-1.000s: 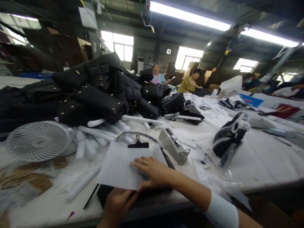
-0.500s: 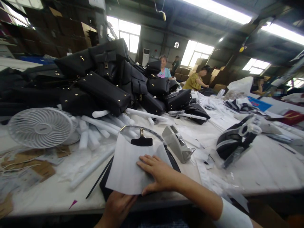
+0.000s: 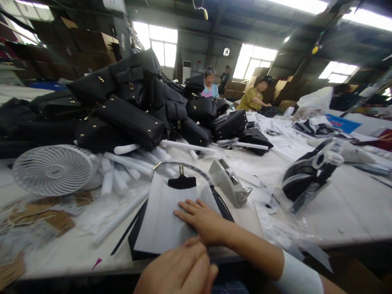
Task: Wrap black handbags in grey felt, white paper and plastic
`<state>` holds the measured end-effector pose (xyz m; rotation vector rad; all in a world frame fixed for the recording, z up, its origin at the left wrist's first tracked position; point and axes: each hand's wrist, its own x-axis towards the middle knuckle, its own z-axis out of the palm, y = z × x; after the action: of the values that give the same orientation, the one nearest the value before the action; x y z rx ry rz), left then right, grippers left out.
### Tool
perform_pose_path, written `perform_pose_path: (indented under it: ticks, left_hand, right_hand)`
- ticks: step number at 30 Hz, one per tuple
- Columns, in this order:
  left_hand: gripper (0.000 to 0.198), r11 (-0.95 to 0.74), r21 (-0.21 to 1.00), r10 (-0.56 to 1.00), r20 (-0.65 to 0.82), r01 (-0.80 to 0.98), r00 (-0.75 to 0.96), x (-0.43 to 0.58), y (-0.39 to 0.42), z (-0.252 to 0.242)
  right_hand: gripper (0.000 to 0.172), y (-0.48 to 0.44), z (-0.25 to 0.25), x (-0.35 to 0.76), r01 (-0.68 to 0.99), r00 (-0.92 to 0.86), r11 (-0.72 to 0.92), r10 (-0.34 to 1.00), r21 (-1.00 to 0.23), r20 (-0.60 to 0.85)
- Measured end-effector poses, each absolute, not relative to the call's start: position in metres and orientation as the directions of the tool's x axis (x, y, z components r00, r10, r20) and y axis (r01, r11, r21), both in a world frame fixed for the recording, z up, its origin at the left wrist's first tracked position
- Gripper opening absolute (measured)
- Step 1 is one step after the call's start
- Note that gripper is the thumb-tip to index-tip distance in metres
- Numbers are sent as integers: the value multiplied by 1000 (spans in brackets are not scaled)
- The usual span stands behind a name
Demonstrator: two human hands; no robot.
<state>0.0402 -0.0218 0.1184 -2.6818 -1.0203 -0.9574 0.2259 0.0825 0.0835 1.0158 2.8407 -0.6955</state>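
Note:
A black handbag [image 3: 225, 206] lies on the worktable in front of me, with a sheet of thin white packing foam [image 3: 165, 212] over its front. A black flap tab with a gold clasp [image 3: 181, 179] sticks out above the sheet. My right hand [image 3: 203, 222] rests flat on the sheet, fingers spread. Lifted close to the camera, my left hand [image 3: 179, 269] is closed, its fingers curled beside the right thumb. Whatever it may hold is hidden. Just right of the bag stands a grey tape dispenser [image 3: 228, 181].
Black handbags [image 3: 131, 118] are piled at the back left. A white fan [image 3: 55, 171], brown paper tags [image 3: 55, 216] and white foam tubes [image 3: 119, 224] lie left. At right sits a wrapped black bag [image 3: 301, 177]. Co-workers [image 3: 252, 98] are across the table.
My left hand has left the sheet's lower edge, rising and moving right toward the camera while closing. My right hand stays on the sheet. The view has shifted slightly.

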Motion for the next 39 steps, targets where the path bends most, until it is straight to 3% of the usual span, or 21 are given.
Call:
perform_pose_path:
  ticks: [5,8,12,18,21,26,32,39]
  left_hand:
    - [41,-574,-149,699,423,805,577,28,39,84]
    - [48,-577,-184,697,397,795,598,8,50,48]
    - [51,-575,-188,681,429,796,593,2,48,34]
    - [54,-595,-167,664,449,786,598,10,47,42]
    - [60,-594,-170,677,424,787,602,15,44,47]
    - [64,-677,-158,627,389,719,675,14,36,53]
    - [85,-766,-89,586,311,637,748,6,30,48]
    - [69,-754,-66,620,257,653,742,14,31,47]
  right_hand:
    - [93,77,86,228,607,-771,665,626,-436,-118]
    - [92,70,92,231,617,-752,658,656,-433,-74]
    - [87,61,97,234,642,-711,653,703,-402,7]
    - [64,56,96,248,677,-638,647,753,-350,159]
    - [63,55,99,260,690,-628,642,761,-334,165]
    - [74,60,108,273,598,-759,735,647,-319,66]
    - [91,67,110,276,466,-874,835,485,-293,-9]
    - [72,74,81,287,384,-907,901,409,-201,101]
